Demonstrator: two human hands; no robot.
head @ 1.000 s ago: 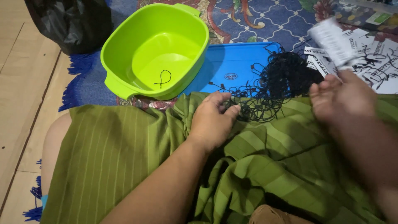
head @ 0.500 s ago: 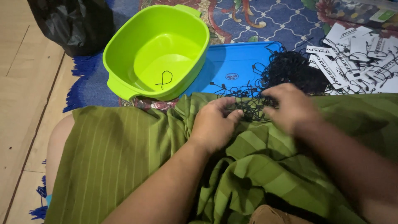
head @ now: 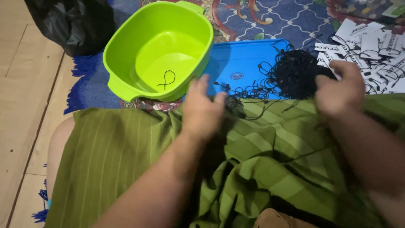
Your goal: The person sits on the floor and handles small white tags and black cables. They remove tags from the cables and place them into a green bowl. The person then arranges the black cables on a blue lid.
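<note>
**Hands over the cord tangle, green basin as landmark**

Head view. Left hand (head: 202, 110) sits just right of the lime-green basin (head: 126, 59), below its near right corner, over the edge of the green striped cloth (head: 126, 160) that covers the lap. Fingers spread and pointing up toward the basin; blurred; nothing seen held in them. Fingertips close to the basin's outer wall; touching or not, cannot tell. Right hand (head: 339, 90) is well to the right of the basin, fingers curled loosely down at the right edge of the tangle of black cords (head: 295, 74). Whether it pinches a cord, cannot tell: blur.

Tangle lies right of the basin, partly on the blue flat lid (head: 244, 63), with loose strands trailing onto the cloth between the hands. One looped black cord (head: 166, 80) lies alone on the basin floor.

Edges and room: basin stands on patterned rug (head: 287, 19); black bag (head: 71, 25) just left of its far rim; wooden floor (head: 21, 105) further left. Printed paper tags (head: 371, 46) lie far right, beyond the tangle. Open cloth stretches below the basin.

Versus half a second ago: both hands were together at the tangle's near edge; now they are apart, the left nearer the basin, the right out by the tags. Basin and its single cord unchanged.
</note>
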